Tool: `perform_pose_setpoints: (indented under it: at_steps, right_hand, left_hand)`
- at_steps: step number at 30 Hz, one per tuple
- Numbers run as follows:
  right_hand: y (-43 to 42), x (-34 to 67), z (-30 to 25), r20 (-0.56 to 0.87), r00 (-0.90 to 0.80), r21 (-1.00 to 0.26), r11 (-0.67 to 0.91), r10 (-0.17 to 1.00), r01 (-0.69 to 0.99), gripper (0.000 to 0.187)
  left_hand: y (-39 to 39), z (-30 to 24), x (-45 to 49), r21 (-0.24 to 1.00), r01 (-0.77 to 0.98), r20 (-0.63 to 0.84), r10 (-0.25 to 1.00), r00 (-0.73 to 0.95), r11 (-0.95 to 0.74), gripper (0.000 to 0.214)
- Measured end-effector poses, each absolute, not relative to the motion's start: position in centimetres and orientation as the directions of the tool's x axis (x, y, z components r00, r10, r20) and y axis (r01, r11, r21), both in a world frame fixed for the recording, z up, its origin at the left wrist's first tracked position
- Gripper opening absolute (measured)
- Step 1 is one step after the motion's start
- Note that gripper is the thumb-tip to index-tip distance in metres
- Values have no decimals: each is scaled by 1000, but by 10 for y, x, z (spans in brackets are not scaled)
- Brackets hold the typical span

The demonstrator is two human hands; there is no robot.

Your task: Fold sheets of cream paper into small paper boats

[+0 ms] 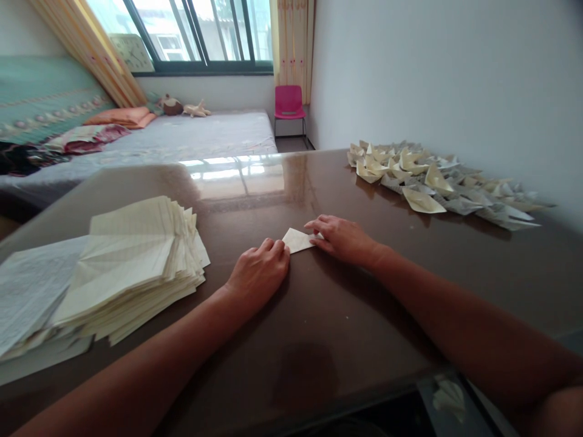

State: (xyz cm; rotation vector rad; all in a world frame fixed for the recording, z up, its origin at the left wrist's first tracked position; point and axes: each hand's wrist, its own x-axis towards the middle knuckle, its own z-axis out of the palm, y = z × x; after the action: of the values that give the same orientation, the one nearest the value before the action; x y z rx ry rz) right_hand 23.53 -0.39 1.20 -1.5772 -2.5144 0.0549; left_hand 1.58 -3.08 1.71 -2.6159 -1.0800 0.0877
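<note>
A small cream sheet of folded paper (298, 241), roughly triangular, lies on the brown tabletop (300, 297) between my hands. My left hand (262, 264) is closed at its left corner, the fingers curled and partly hiding that end. On the opposite side, my right hand (339, 237) has thumb and fingers closed at the right corner, which they cover. To the left of my left hand rests a thick stack of creased cream paper (132, 249). Many folded paper boats (423, 199) sit in a crowd beyond my right hand.
Grey printed sheets (36, 285) lie left of the stack. The white wall (432, 73) borders the table's right side. Past the far edge are a bed (218, 133) and a pink chair (288, 102). Near the front edge is a dark opening with a crumpled pale piece (449, 397).
</note>
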Motion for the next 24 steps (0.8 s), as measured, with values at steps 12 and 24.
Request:
perform_pose_setpoints:
  at_steps: [12,24]
  right_hand:
    - [14,248,8,86,-412,-462,403,907,790,9]
    - [2,232,6,289,-694,-417,739,659,529,12]
  left_hand:
    - [-30,18,17,-312,683,92,695,713,-660,22]
    - [-27,17,15,-124,736,328,673,663,-665,19]
